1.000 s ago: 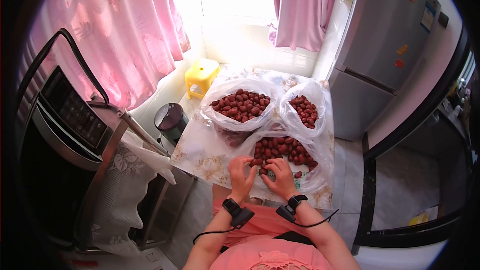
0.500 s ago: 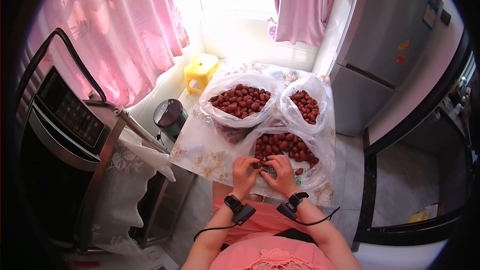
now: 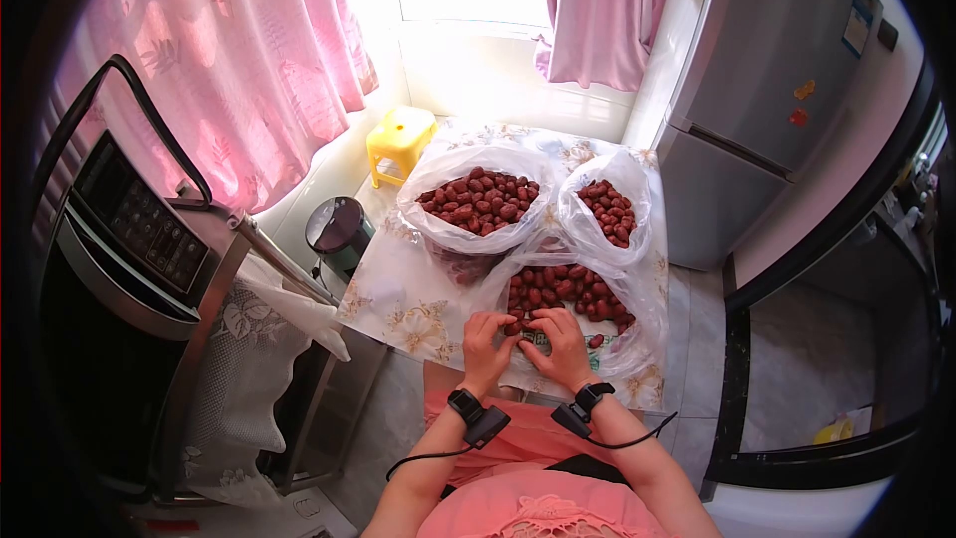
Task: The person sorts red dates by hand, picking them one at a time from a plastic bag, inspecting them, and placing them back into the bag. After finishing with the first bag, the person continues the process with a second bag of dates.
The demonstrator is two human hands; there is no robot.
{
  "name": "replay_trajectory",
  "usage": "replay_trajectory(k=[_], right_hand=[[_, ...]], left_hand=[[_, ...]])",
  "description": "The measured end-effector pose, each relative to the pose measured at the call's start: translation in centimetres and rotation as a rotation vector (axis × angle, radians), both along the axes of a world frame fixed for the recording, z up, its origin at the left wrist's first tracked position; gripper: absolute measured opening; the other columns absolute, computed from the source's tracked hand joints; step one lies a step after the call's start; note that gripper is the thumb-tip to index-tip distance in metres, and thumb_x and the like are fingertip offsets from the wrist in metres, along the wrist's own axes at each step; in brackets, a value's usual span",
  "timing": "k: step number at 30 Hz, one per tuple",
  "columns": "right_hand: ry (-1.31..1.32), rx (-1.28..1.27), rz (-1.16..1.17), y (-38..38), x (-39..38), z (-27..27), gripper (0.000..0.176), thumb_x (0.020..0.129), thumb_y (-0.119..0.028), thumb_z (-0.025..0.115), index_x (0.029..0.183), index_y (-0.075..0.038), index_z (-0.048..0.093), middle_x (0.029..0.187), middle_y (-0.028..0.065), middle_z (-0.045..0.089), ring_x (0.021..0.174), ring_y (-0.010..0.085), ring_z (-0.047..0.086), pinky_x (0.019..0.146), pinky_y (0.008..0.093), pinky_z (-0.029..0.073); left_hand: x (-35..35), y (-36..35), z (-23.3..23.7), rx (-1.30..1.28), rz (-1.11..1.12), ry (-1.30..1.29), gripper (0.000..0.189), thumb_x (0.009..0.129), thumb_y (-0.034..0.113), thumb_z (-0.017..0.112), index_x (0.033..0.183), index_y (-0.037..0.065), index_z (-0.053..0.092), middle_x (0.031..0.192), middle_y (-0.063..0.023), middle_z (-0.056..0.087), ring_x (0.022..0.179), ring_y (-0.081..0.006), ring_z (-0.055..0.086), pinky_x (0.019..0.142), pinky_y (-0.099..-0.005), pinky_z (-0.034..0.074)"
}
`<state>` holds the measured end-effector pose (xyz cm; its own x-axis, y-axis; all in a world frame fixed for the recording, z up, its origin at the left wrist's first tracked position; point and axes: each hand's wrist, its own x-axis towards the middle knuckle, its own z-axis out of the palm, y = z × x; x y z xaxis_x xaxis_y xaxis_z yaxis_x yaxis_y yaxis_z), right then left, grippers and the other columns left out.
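Both my hands meet at the near edge of a clear plastic bag [image 3: 645, 344] of red dates [image 3: 570, 287]. My left hand [image 3: 485, 347] has its fingers curled with the tips on a red date [image 3: 514, 327]. My right hand [image 3: 561, 347] faces it, thumb and fingers bent around the same small spot. The fingers partly cover what is between them. A loose date [image 3: 596, 341] lies just right of my right hand, on the bag's green-printed bottom. Behind stand a large bag of dates [image 3: 476, 201] and a smaller one [image 3: 607, 213].
The bags stand on a table with a flowered cloth [image 3: 413, 324]. A yellow stool [image 3: 400, 139] and a bin [image 3: 340, 231] are beyond its left side. An oven [image 3: 124, 259] is at left, a fridge [image 3: 737, 139] at right. Cables hang from my wrist devices.
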<state>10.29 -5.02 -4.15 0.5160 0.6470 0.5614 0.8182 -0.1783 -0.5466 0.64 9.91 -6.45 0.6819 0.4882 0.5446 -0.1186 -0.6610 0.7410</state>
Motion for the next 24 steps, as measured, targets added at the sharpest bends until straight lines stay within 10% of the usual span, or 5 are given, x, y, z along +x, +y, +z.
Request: replay_trajectory(k=[24], right_hand=[[-0.007,0.004,0.026,-0.17,-0.07,0.09,0.030,0.076,-0.016,0.083,0.097,-0.006,0.064,0.121,0.0117,0.065,0.113,0.0348,0.061,0.096,0.0458,0.049]], left_hand=[[-0.15,0.08,-0.24,-0.116,-0.018,-0.045,0.032,0.091,-0.009,0.058,0.119,0.003,0.068,0.101,-0.0128,0.068,0.094,-0.0281,0.068,0.084,-0.0375,0.054]])
